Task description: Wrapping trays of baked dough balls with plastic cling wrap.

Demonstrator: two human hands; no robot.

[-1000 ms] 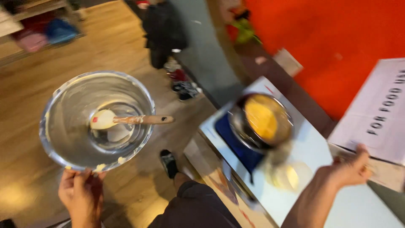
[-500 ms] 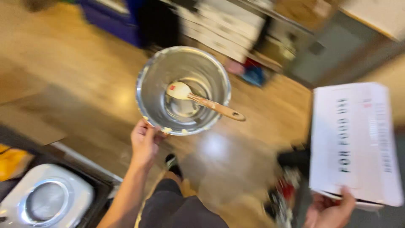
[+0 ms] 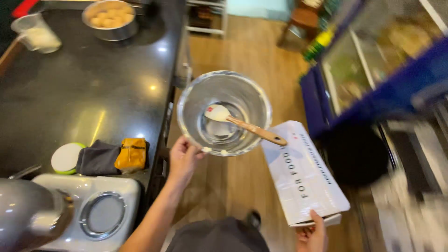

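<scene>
The left hand [image 3: 183, 158] has its grip closed on the near rim of a clear glass mixing bowl [image 3: 224, 113], holding it out over the wooden floor [image 3: 252, 56], just off the edge of the dark surface [image 3: 88, 79]. Inside the bowl lies a spatula [image 3: 242, 125] with a pale head and a wooden handle that leans out over the right rim; the bowl looks scraped nearly clean, with only smears of light batter along the near edge (so whatever it held seems already emptied, and washing or setting down appears to be what remains). The right hand [image 3: 311, 235] grips the bottom end of a long white box [image 3: 303, 172] with dark lettering, held low beside the bowl and partly under its right rim. On the surface sit a metal bowl of round dough pieces [image 3: 110, 18], a plastic cup [image 3: 35, 32], a grey cloth [image 3: 99, 158] touching a small yellow packet [image 3: 132, 154], and a round white lid [image 3: 66, 157]. A white appliance base [image 3: 91, 212] stands nearest the camera.
</scene>
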